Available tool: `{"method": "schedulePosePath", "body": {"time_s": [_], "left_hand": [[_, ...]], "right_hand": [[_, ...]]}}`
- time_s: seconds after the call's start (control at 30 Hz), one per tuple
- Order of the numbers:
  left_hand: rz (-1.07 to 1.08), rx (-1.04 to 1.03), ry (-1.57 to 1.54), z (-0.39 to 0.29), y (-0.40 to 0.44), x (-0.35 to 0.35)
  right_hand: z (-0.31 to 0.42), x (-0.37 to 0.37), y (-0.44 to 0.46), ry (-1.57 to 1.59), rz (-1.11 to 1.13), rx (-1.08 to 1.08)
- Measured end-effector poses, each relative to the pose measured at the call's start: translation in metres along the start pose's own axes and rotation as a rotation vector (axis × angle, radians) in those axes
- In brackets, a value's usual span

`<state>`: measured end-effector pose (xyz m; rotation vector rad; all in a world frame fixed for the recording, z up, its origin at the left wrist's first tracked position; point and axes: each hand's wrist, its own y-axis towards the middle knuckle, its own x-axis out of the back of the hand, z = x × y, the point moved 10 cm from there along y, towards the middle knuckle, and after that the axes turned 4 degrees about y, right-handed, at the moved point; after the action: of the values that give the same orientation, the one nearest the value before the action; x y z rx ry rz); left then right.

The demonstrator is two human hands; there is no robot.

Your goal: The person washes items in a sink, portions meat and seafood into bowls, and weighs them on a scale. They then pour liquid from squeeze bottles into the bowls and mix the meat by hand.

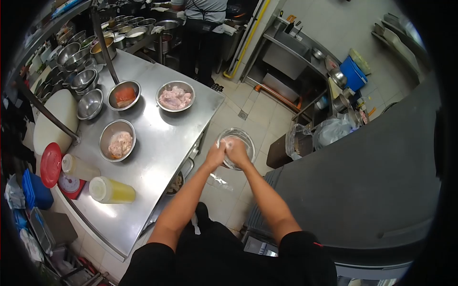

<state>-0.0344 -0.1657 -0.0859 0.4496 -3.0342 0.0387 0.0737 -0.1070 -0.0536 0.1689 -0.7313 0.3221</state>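
Observation:
My left hand (217,153) and my right hand (236,149) meet over a round bowl (250,143) in front of my body. The fingers of both are closed and pressed together, with a pale whitish patch about them; what they hold, if anything, is too blurred to make out. Whitish residue shows on the bowl's inner wall. To the left, on the steel table (157,138), stand a metal bowl of pale raw meat (175,98), another bowl holding pinkish minced meat (120,144), and one with an orange-red piece (125,94).
A bottle of yellow liquid (112,190), a second squeeze bottle (78,167) and a red kitchen scale (71,185) stand at the table's near left. A bin with a plastic liner (296,145) and a large grey surface (353,190) lie right. A person (204,28) stands ahead.

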Motion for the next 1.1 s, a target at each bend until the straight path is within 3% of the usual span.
{"method": "schedulePosePath", "body": {"time_s": [0.07, 0.1, 0.13, 0.2, 0.27, 0.33, 0.37, 0.4, 0.47, 0.53, 0.6, 0.73, 0.8, 0.87, 0.9, 0.93, 1.0, 1.03, 1.07, 1.1], "left_hand": [[0.237, 0.495, -0.261, 0.017, -0.006, -0.002], [0.275, 0.481, -0.218, 0.024, -0.002, -0.002], [0.274, 0.480, -0.206, 0.032, 0.000, 0.001], [0.479, 0.401, -0.248, 0.028, 0.002, -0.014], [0.485, 0.410, -0.279, 0.022, 0.005, -0.009], [0.305, 0.381, -0.367, 0.013, 0.008, 0.009], [0.154, 0.307, -0.308, 0.022, 0.019, 0.017], [0.146, 0.308, -0.311, 0.032, 0.019, 0.007], [-0.217, 0.004, 0.023, 0.014, 0.022, 0.025], [-0.162, 0.058, -0.117, 0.024, 0.009, 0.009], [-0.082, -0.027, -0.256, 0.018, -0.007, -0.005], [0.014, 0.172, -0.124, 0.034, -0.012, -0.001], [0.009, 0.166, -0.205, 0.068, 0.003, -0.004], [-0.106, 0.093, -0.321, 0.064, 0.009, 0.008], [-0.156, 0.157, -0.355, 0.060, 0.004, 0.012], [-0.162, 0.147, -0.361, 0.049, 0.001, 0.015], [-0.242, -0.010, -0.326, 0.032, -0.005, 0.023], [-0.287, -0.043, -0.306, 0.036, -0.005, 0.025], [-0.275, -0.049, -0.305, 0.031, -0.010, 0.022], [-0.241, -0.065, -0.241, 0.016, -0.013, 0.020]], "right_hand": [[0.038, -0.046, -0.019, -0.269, 0.529, 0.409], [0.061, -0.052, -0.031, -0.256, 0.621, 0.667], [0.064, -0.049, -0.028, -0.248, 0.613, 0.670], [0.086, -0.039, -0.030, -0.432, 0.666, 0.802], [0.094, -0.022, -0.019, -0.473, 0.606, 0.932], [0.067, -0.009, 0.001, -0.619, 0.596, 0.548], [0.052, -0.007, 0.006, -0.567, 0.523, 0.551], [0.039, -0.021, 0.000, -0.568, 0.529, 0.558], [0.027, -0.012, 0.005, -0.235, 0.270, 0.416], [0.042, -0.014, -0.004, -0.070, 0.169, 0.410], [0.019, -0.013, -0.001, 0.129, 0.095, 0.093], [0.004, 0.005, 0.012, -0.169, 0.041, 0.072], [0.002, 0.006, 0.012, -0.150, 0.010, 0.106], [0.031, -0.012, -0.006, -0.054, 0.049, 0.535], [0.023, -0.021, -0.011, 0.134, 0.268, 0.250], [0.030, -0.020, -0.015, 0.128, 0.268, 0.262], [0.016, 0.009, -0.008, 0.466, -0.006, 0.071], [0.004, 0.020, -0.002, 0.473, -0.122, -0.044], [0.003, 0.021, 0.002, 0.475, -0.136, -0.044], [0.008, 0.035, 0.005, 0.472, -0.298, 0.003]]}}
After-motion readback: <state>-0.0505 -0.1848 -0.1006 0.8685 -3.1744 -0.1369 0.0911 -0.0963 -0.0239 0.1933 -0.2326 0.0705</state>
